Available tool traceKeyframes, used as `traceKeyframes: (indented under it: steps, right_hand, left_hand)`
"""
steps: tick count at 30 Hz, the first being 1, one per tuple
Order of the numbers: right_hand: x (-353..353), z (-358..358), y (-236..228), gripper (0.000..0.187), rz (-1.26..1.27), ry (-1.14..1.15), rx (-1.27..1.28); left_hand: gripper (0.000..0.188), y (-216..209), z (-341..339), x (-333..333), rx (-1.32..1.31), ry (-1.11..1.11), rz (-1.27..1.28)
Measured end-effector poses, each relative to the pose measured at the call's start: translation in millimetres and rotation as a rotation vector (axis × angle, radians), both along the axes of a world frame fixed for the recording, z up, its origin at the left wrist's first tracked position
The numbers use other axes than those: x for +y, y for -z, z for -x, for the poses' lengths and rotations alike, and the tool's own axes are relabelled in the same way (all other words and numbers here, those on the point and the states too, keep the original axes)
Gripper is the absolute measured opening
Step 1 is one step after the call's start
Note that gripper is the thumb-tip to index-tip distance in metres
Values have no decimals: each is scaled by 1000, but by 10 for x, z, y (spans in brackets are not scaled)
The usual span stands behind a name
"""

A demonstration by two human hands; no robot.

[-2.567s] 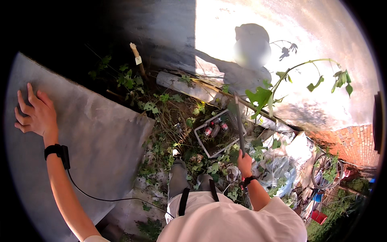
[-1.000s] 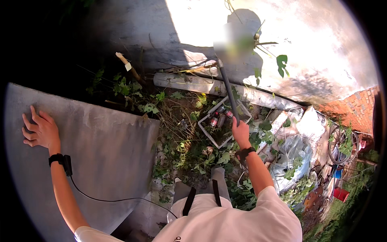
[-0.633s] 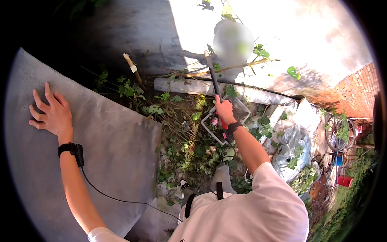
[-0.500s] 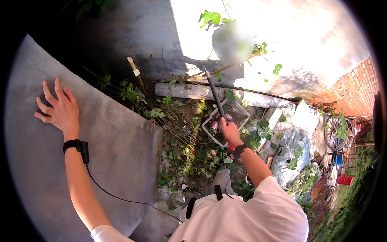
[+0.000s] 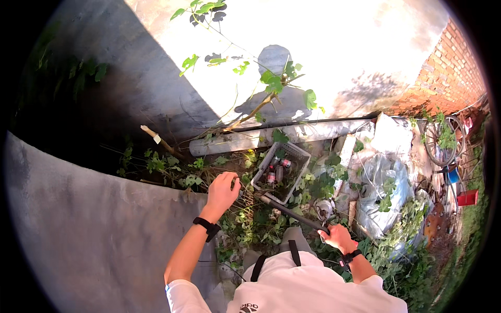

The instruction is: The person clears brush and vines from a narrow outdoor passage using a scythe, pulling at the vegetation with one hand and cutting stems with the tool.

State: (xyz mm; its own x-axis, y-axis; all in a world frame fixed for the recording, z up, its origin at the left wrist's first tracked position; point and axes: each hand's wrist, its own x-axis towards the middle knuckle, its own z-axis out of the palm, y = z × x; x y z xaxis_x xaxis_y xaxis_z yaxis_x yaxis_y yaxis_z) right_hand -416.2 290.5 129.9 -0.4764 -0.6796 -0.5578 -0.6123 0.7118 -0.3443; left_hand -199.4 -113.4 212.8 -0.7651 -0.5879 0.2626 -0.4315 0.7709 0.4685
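My right hand is wrapped round the near end of a dark long-handled tool. The tool slants away to the left, and its far end lies among the stems just in front of a grey plastic crate. My left hand is over the weeds at the corner of the grey slab, left of the crate. Its fingers are curled together; what they hold, if anything, is hidden. Several bottles or cans with red labels lie inside the crate. Green leafy vines grow around both hands.
The grey slab fills the left side. Behind the crate, a pale pipe-like beam lies along the sunlit wall. A cut stick stands at the back left. Clear plastic sheeting and a bicycle wheel are to the right.
My left hand has come off the slab and moved right to the weeds, its fingers now curled. My right hand has moved nearer and right, swinging the tool from upright to slanting left.
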Motion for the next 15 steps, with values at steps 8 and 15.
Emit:
traceKeyframes:
  steps: [8,15]
  right_hand:
    - [726,388,-76,59,13,432,56]
    - [912,-62,-409,59,409,950,-63]
  left_hand:
    - [45,-697,2452,-1004,9,167,640]
    - [52,-1033,3054,-2167,-610,-49,832]
